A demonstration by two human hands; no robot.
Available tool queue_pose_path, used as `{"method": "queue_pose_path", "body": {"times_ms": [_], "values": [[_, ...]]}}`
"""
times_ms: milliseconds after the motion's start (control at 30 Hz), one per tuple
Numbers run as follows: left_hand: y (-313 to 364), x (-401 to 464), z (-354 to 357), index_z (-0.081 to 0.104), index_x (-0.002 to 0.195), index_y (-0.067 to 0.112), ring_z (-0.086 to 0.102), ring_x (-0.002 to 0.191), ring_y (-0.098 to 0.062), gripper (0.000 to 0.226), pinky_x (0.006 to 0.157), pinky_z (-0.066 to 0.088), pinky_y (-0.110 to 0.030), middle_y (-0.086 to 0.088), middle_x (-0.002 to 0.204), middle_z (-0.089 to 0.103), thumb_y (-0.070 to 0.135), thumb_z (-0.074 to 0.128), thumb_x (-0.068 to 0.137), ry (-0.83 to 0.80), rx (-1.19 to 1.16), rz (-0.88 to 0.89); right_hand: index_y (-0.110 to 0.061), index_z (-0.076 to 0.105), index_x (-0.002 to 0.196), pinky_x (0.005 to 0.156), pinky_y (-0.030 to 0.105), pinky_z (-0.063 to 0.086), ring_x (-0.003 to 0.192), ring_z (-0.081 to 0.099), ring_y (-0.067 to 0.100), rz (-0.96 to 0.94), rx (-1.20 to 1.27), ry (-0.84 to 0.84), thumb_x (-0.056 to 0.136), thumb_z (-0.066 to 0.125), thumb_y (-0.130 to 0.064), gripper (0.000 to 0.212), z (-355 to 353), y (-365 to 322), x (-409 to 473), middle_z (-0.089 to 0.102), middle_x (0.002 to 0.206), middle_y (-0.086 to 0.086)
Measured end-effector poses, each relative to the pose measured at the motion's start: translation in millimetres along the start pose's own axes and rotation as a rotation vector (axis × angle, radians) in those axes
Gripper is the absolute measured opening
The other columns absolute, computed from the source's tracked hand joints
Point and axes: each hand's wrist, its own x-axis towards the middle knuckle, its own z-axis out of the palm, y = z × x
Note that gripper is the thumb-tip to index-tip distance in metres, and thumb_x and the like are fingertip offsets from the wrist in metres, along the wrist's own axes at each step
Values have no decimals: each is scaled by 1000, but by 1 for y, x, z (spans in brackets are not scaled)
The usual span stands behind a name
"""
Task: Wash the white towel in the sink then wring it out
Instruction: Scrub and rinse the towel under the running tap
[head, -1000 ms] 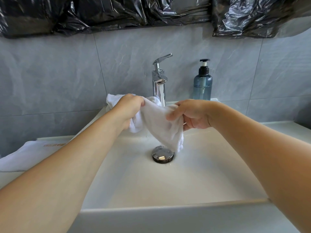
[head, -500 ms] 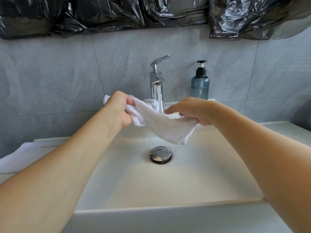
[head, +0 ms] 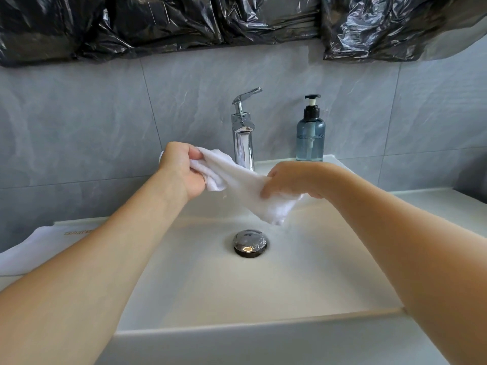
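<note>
Both hands hold the white towel [head: 238, 180] above the sink [head: 329, 259], just in front of the faucet [head: 243, 135]. Left hand [head: 181, 172] fingers clench one bunched end; right hand [head: 292, 180] fingers curl round the other, its corner hanging toward the drain [head: 249, 243].

Both hands hold the white towel [head: 237, 177] stretched between them above the sink [head: 263, 291]: the left hand [head: 181, 171] grips one bunched end, the right hand [head: 292, 180] pinches the other, a corner hanging below it over the drain plug [head: 249, 243]; the tap [head: 243, 135] stands just behind the hands
</note>
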Motion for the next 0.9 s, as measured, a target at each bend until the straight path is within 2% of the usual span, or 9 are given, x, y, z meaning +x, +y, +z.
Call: {"method": "queue_pose_path", "body": {"times_ms": [100,200,333,467,567,633,700,733,900], "values": [[0,-12,5,33,68,15,47,48,-20,18,61,35,-25,-2,61,49,7,37,52,-66,-3,-1,-11,58,100,61,28,37,71,49,20,30,78,83,89,60,-32,24,1,0,5,53,87,5],[-2,-12,5,19,76,22,40,57,-20,32,62,31,-26,1,72,26,21,49,65,-157,24,-78,-15,49,78,55,23,37,60,42,13,76,90,16,92,58,-24,19,1,-5,7,48,76,1],[-10,-9,2,60,57,10,37,59,-15,33,69,10,-30,-2,67,47,24,58,87,-239,376,-135,-5,59,118,73,33,55,88,70,19,179,278,-166,95,57,-17,26,2,3,7,73,89,4],[-16,-13,3,63,73,19,46,47,-11,20,45,28,-16,1,60,48,12,59,90,-312,681,-123,-3,63,109,63,37,57,69,73,23,131,738,-56,91,49,1,24,1,3,9,74,88,13],[-21,-10,1,58,76,18,56,56,-11,19,48,41,-17,1,72,56,10,74,69,-287,804,-153,-6,63,89,74,45,58,83,67,30,68,1088,85,92,43,4,23,-3,0,8,67,95,15],[-29,-10,-1,60,106,13,66,79,-16,59,68,55,-27,-5,99,64,15,77,49,-200,919,-142,-7,61,88,85,49,54,87,61,31,32,1199,77,90,35,10,31,-4,1,6,61,100,14],[-37,-10,-3,33,145,23,65,96,-24,107,80,57,-38,-10,120,58,22,77,47,-92,1102,-82,-8,58,88,93,52,49,89,55,31,21,1263,75,83,28,14,38,-3,0,5,54,100,10],[-40,-13,-2,24,149,28,63,92,-24,108,77,55,-38,-12,116,58,22,77,55,-96,1140,-60,-8,54,87,96,54,46,91,52,31,20,1305,64,79,26,14,37,-4,0,5,51,98,8],[-45,-18,1,46,123,28,53,62,-15,42,50,34,-21,-2,72,57,18,65,87,-284,1288,91,-6,53,91,90,53,48,83,60,30,-49,1255,-121,81,57,-10,11,-4,-3,2,61,87,11]]}}
